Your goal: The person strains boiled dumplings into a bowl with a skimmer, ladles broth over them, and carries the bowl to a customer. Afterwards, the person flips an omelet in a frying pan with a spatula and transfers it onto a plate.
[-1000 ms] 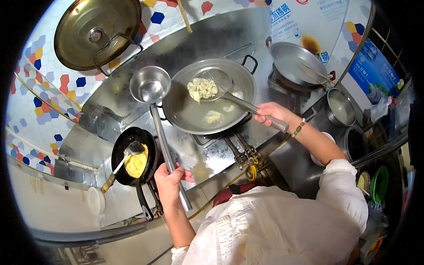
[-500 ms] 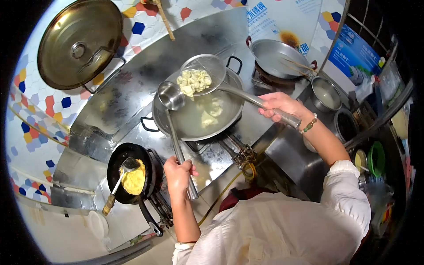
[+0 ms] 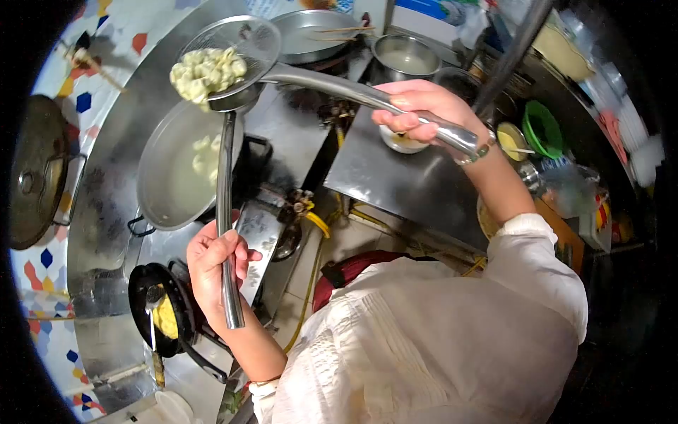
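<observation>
My right hand [image 3: 432, 113] is closed around the steel handle of a mesh strainer [image 3: 258, 46]. Pale dumplings [image 3: 206, 73] are heaped in its mesh, above the far rim of the wide pot [image 3: 150, 180]. Fingers of my left hand [image 3: 217, 260] wrap the long handle of a ladle [image 3: 229, 191]. The ladle's bowl is close under the strainer's near edge and partly hidden by it; whether they touch I cannot tell. Several more dumplings [image 3: 205, 161] float in the pot's cloudy liquid.
A black frying pan [image 3: 185, 304] with yellow egg and a spatula sits at lower left. Beneath my right hand, a bowl [image 3: 402, 143] stands on the steel counter [image 3: 374, 169]. Behind are a second wide pan [image 3: 311, 35] and a steel pot [image 3: 406, 56]. A green basket [image 3: 542, 128] is at right.
The view has turned rightward, bringing the steel counter and bowl into sight. The loaded strainer has risen nearer the camera, and the ladle's bowl has come from beside it to beneath it.
</observation>
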A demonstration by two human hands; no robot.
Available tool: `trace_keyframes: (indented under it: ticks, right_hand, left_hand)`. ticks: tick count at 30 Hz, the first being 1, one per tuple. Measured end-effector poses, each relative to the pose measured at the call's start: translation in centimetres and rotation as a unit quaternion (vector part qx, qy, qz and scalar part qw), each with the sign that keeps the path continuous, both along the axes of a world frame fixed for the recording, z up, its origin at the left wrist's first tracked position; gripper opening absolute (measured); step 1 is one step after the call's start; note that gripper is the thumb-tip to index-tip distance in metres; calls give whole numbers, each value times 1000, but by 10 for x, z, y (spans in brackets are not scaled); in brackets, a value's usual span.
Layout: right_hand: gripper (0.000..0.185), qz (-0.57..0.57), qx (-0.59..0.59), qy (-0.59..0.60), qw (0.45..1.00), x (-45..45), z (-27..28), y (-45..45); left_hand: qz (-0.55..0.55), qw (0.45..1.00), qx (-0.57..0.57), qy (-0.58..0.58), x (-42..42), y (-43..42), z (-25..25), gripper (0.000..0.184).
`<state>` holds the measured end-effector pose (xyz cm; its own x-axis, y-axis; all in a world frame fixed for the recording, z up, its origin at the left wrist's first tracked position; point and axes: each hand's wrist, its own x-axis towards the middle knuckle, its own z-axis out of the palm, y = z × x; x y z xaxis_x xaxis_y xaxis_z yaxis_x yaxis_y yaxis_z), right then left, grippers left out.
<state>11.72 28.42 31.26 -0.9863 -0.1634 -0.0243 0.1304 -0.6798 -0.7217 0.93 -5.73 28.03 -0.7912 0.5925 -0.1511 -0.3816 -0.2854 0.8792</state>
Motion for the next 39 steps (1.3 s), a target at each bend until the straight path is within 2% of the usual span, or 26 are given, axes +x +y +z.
trace_keyframes:
  ticks: [3,5,7,9,12,17,18,20,22,23,26,29,31,33,34,36,39]
  right_hand:
    - [49,-56,86,-5,995,66,-7,41]
    - [52,-108,162,-51,980,111,-5,53]
    - [54,-133,161,-87,974,147,-27,72]
    - [48,-161,244,-142,946,173,-37,78]
    - [38,-196,195,-172,945,196,-51,84]
    - [18,-136,188,-152,961,214,-74,106]
    - [16,-148,276,-136,940,217,-81,109]
    - [17,-148,300,-121,935,227,-90,111]
    - [22,-164,276,-155,934,227,-91,111]
    - [27,-175,228,-206,935,227,-91,109]
    - [33,-155,167,-192,955,230,-104,119]
    - [33,-154,94,-198,964,236,-131,135]
    - [33,-158,54,-211,963,235,-128,121]
    - [31,-303,15,-228,925,234,-109,96]
    - [33,-266,4,-221,938,237,-120,107]
    - [34,-248,20,-199,948,234,-126,110]
    - [34,-234,41,-192,952,227,-128,106]
  left_hand:
    - [-32,999,3,-14,20,35,-9,23]
    - [-41,998,-34,-19,37,61,-19,13]
    - [-54,996,-60,-38,53,82,-32,14]
    - [-59,995,-66,-40,67,95,-45,9]
    - [-43,995,-65,-59,89,109,-50,7]
    - [-17,989,-139,-53,109,124,-62,5]
    - [-16,990,-132,-54,112,127,-60,5]
    - [-12,991,-129,-45,118,129,-62,6]
    - [-7,989,-148,-24,120,126,-54,8]
    - [11,992,-128,-17,120,120,-54,8]
    - [60,998,-35,-5,116,105,-36,11]
    - [127,984,-107,67,92,80,-15,12]
    - [178,968,-152,92,62,50,-10,10]
    - [208,931,-271,130,29,21,-3,7]
    - [197,914,-321,152,2,-5,-13,7]
    - [219,835,-460,208,-41,-37,-26,11]
    - [168,701,-627,296,-76,-65,-24,8]
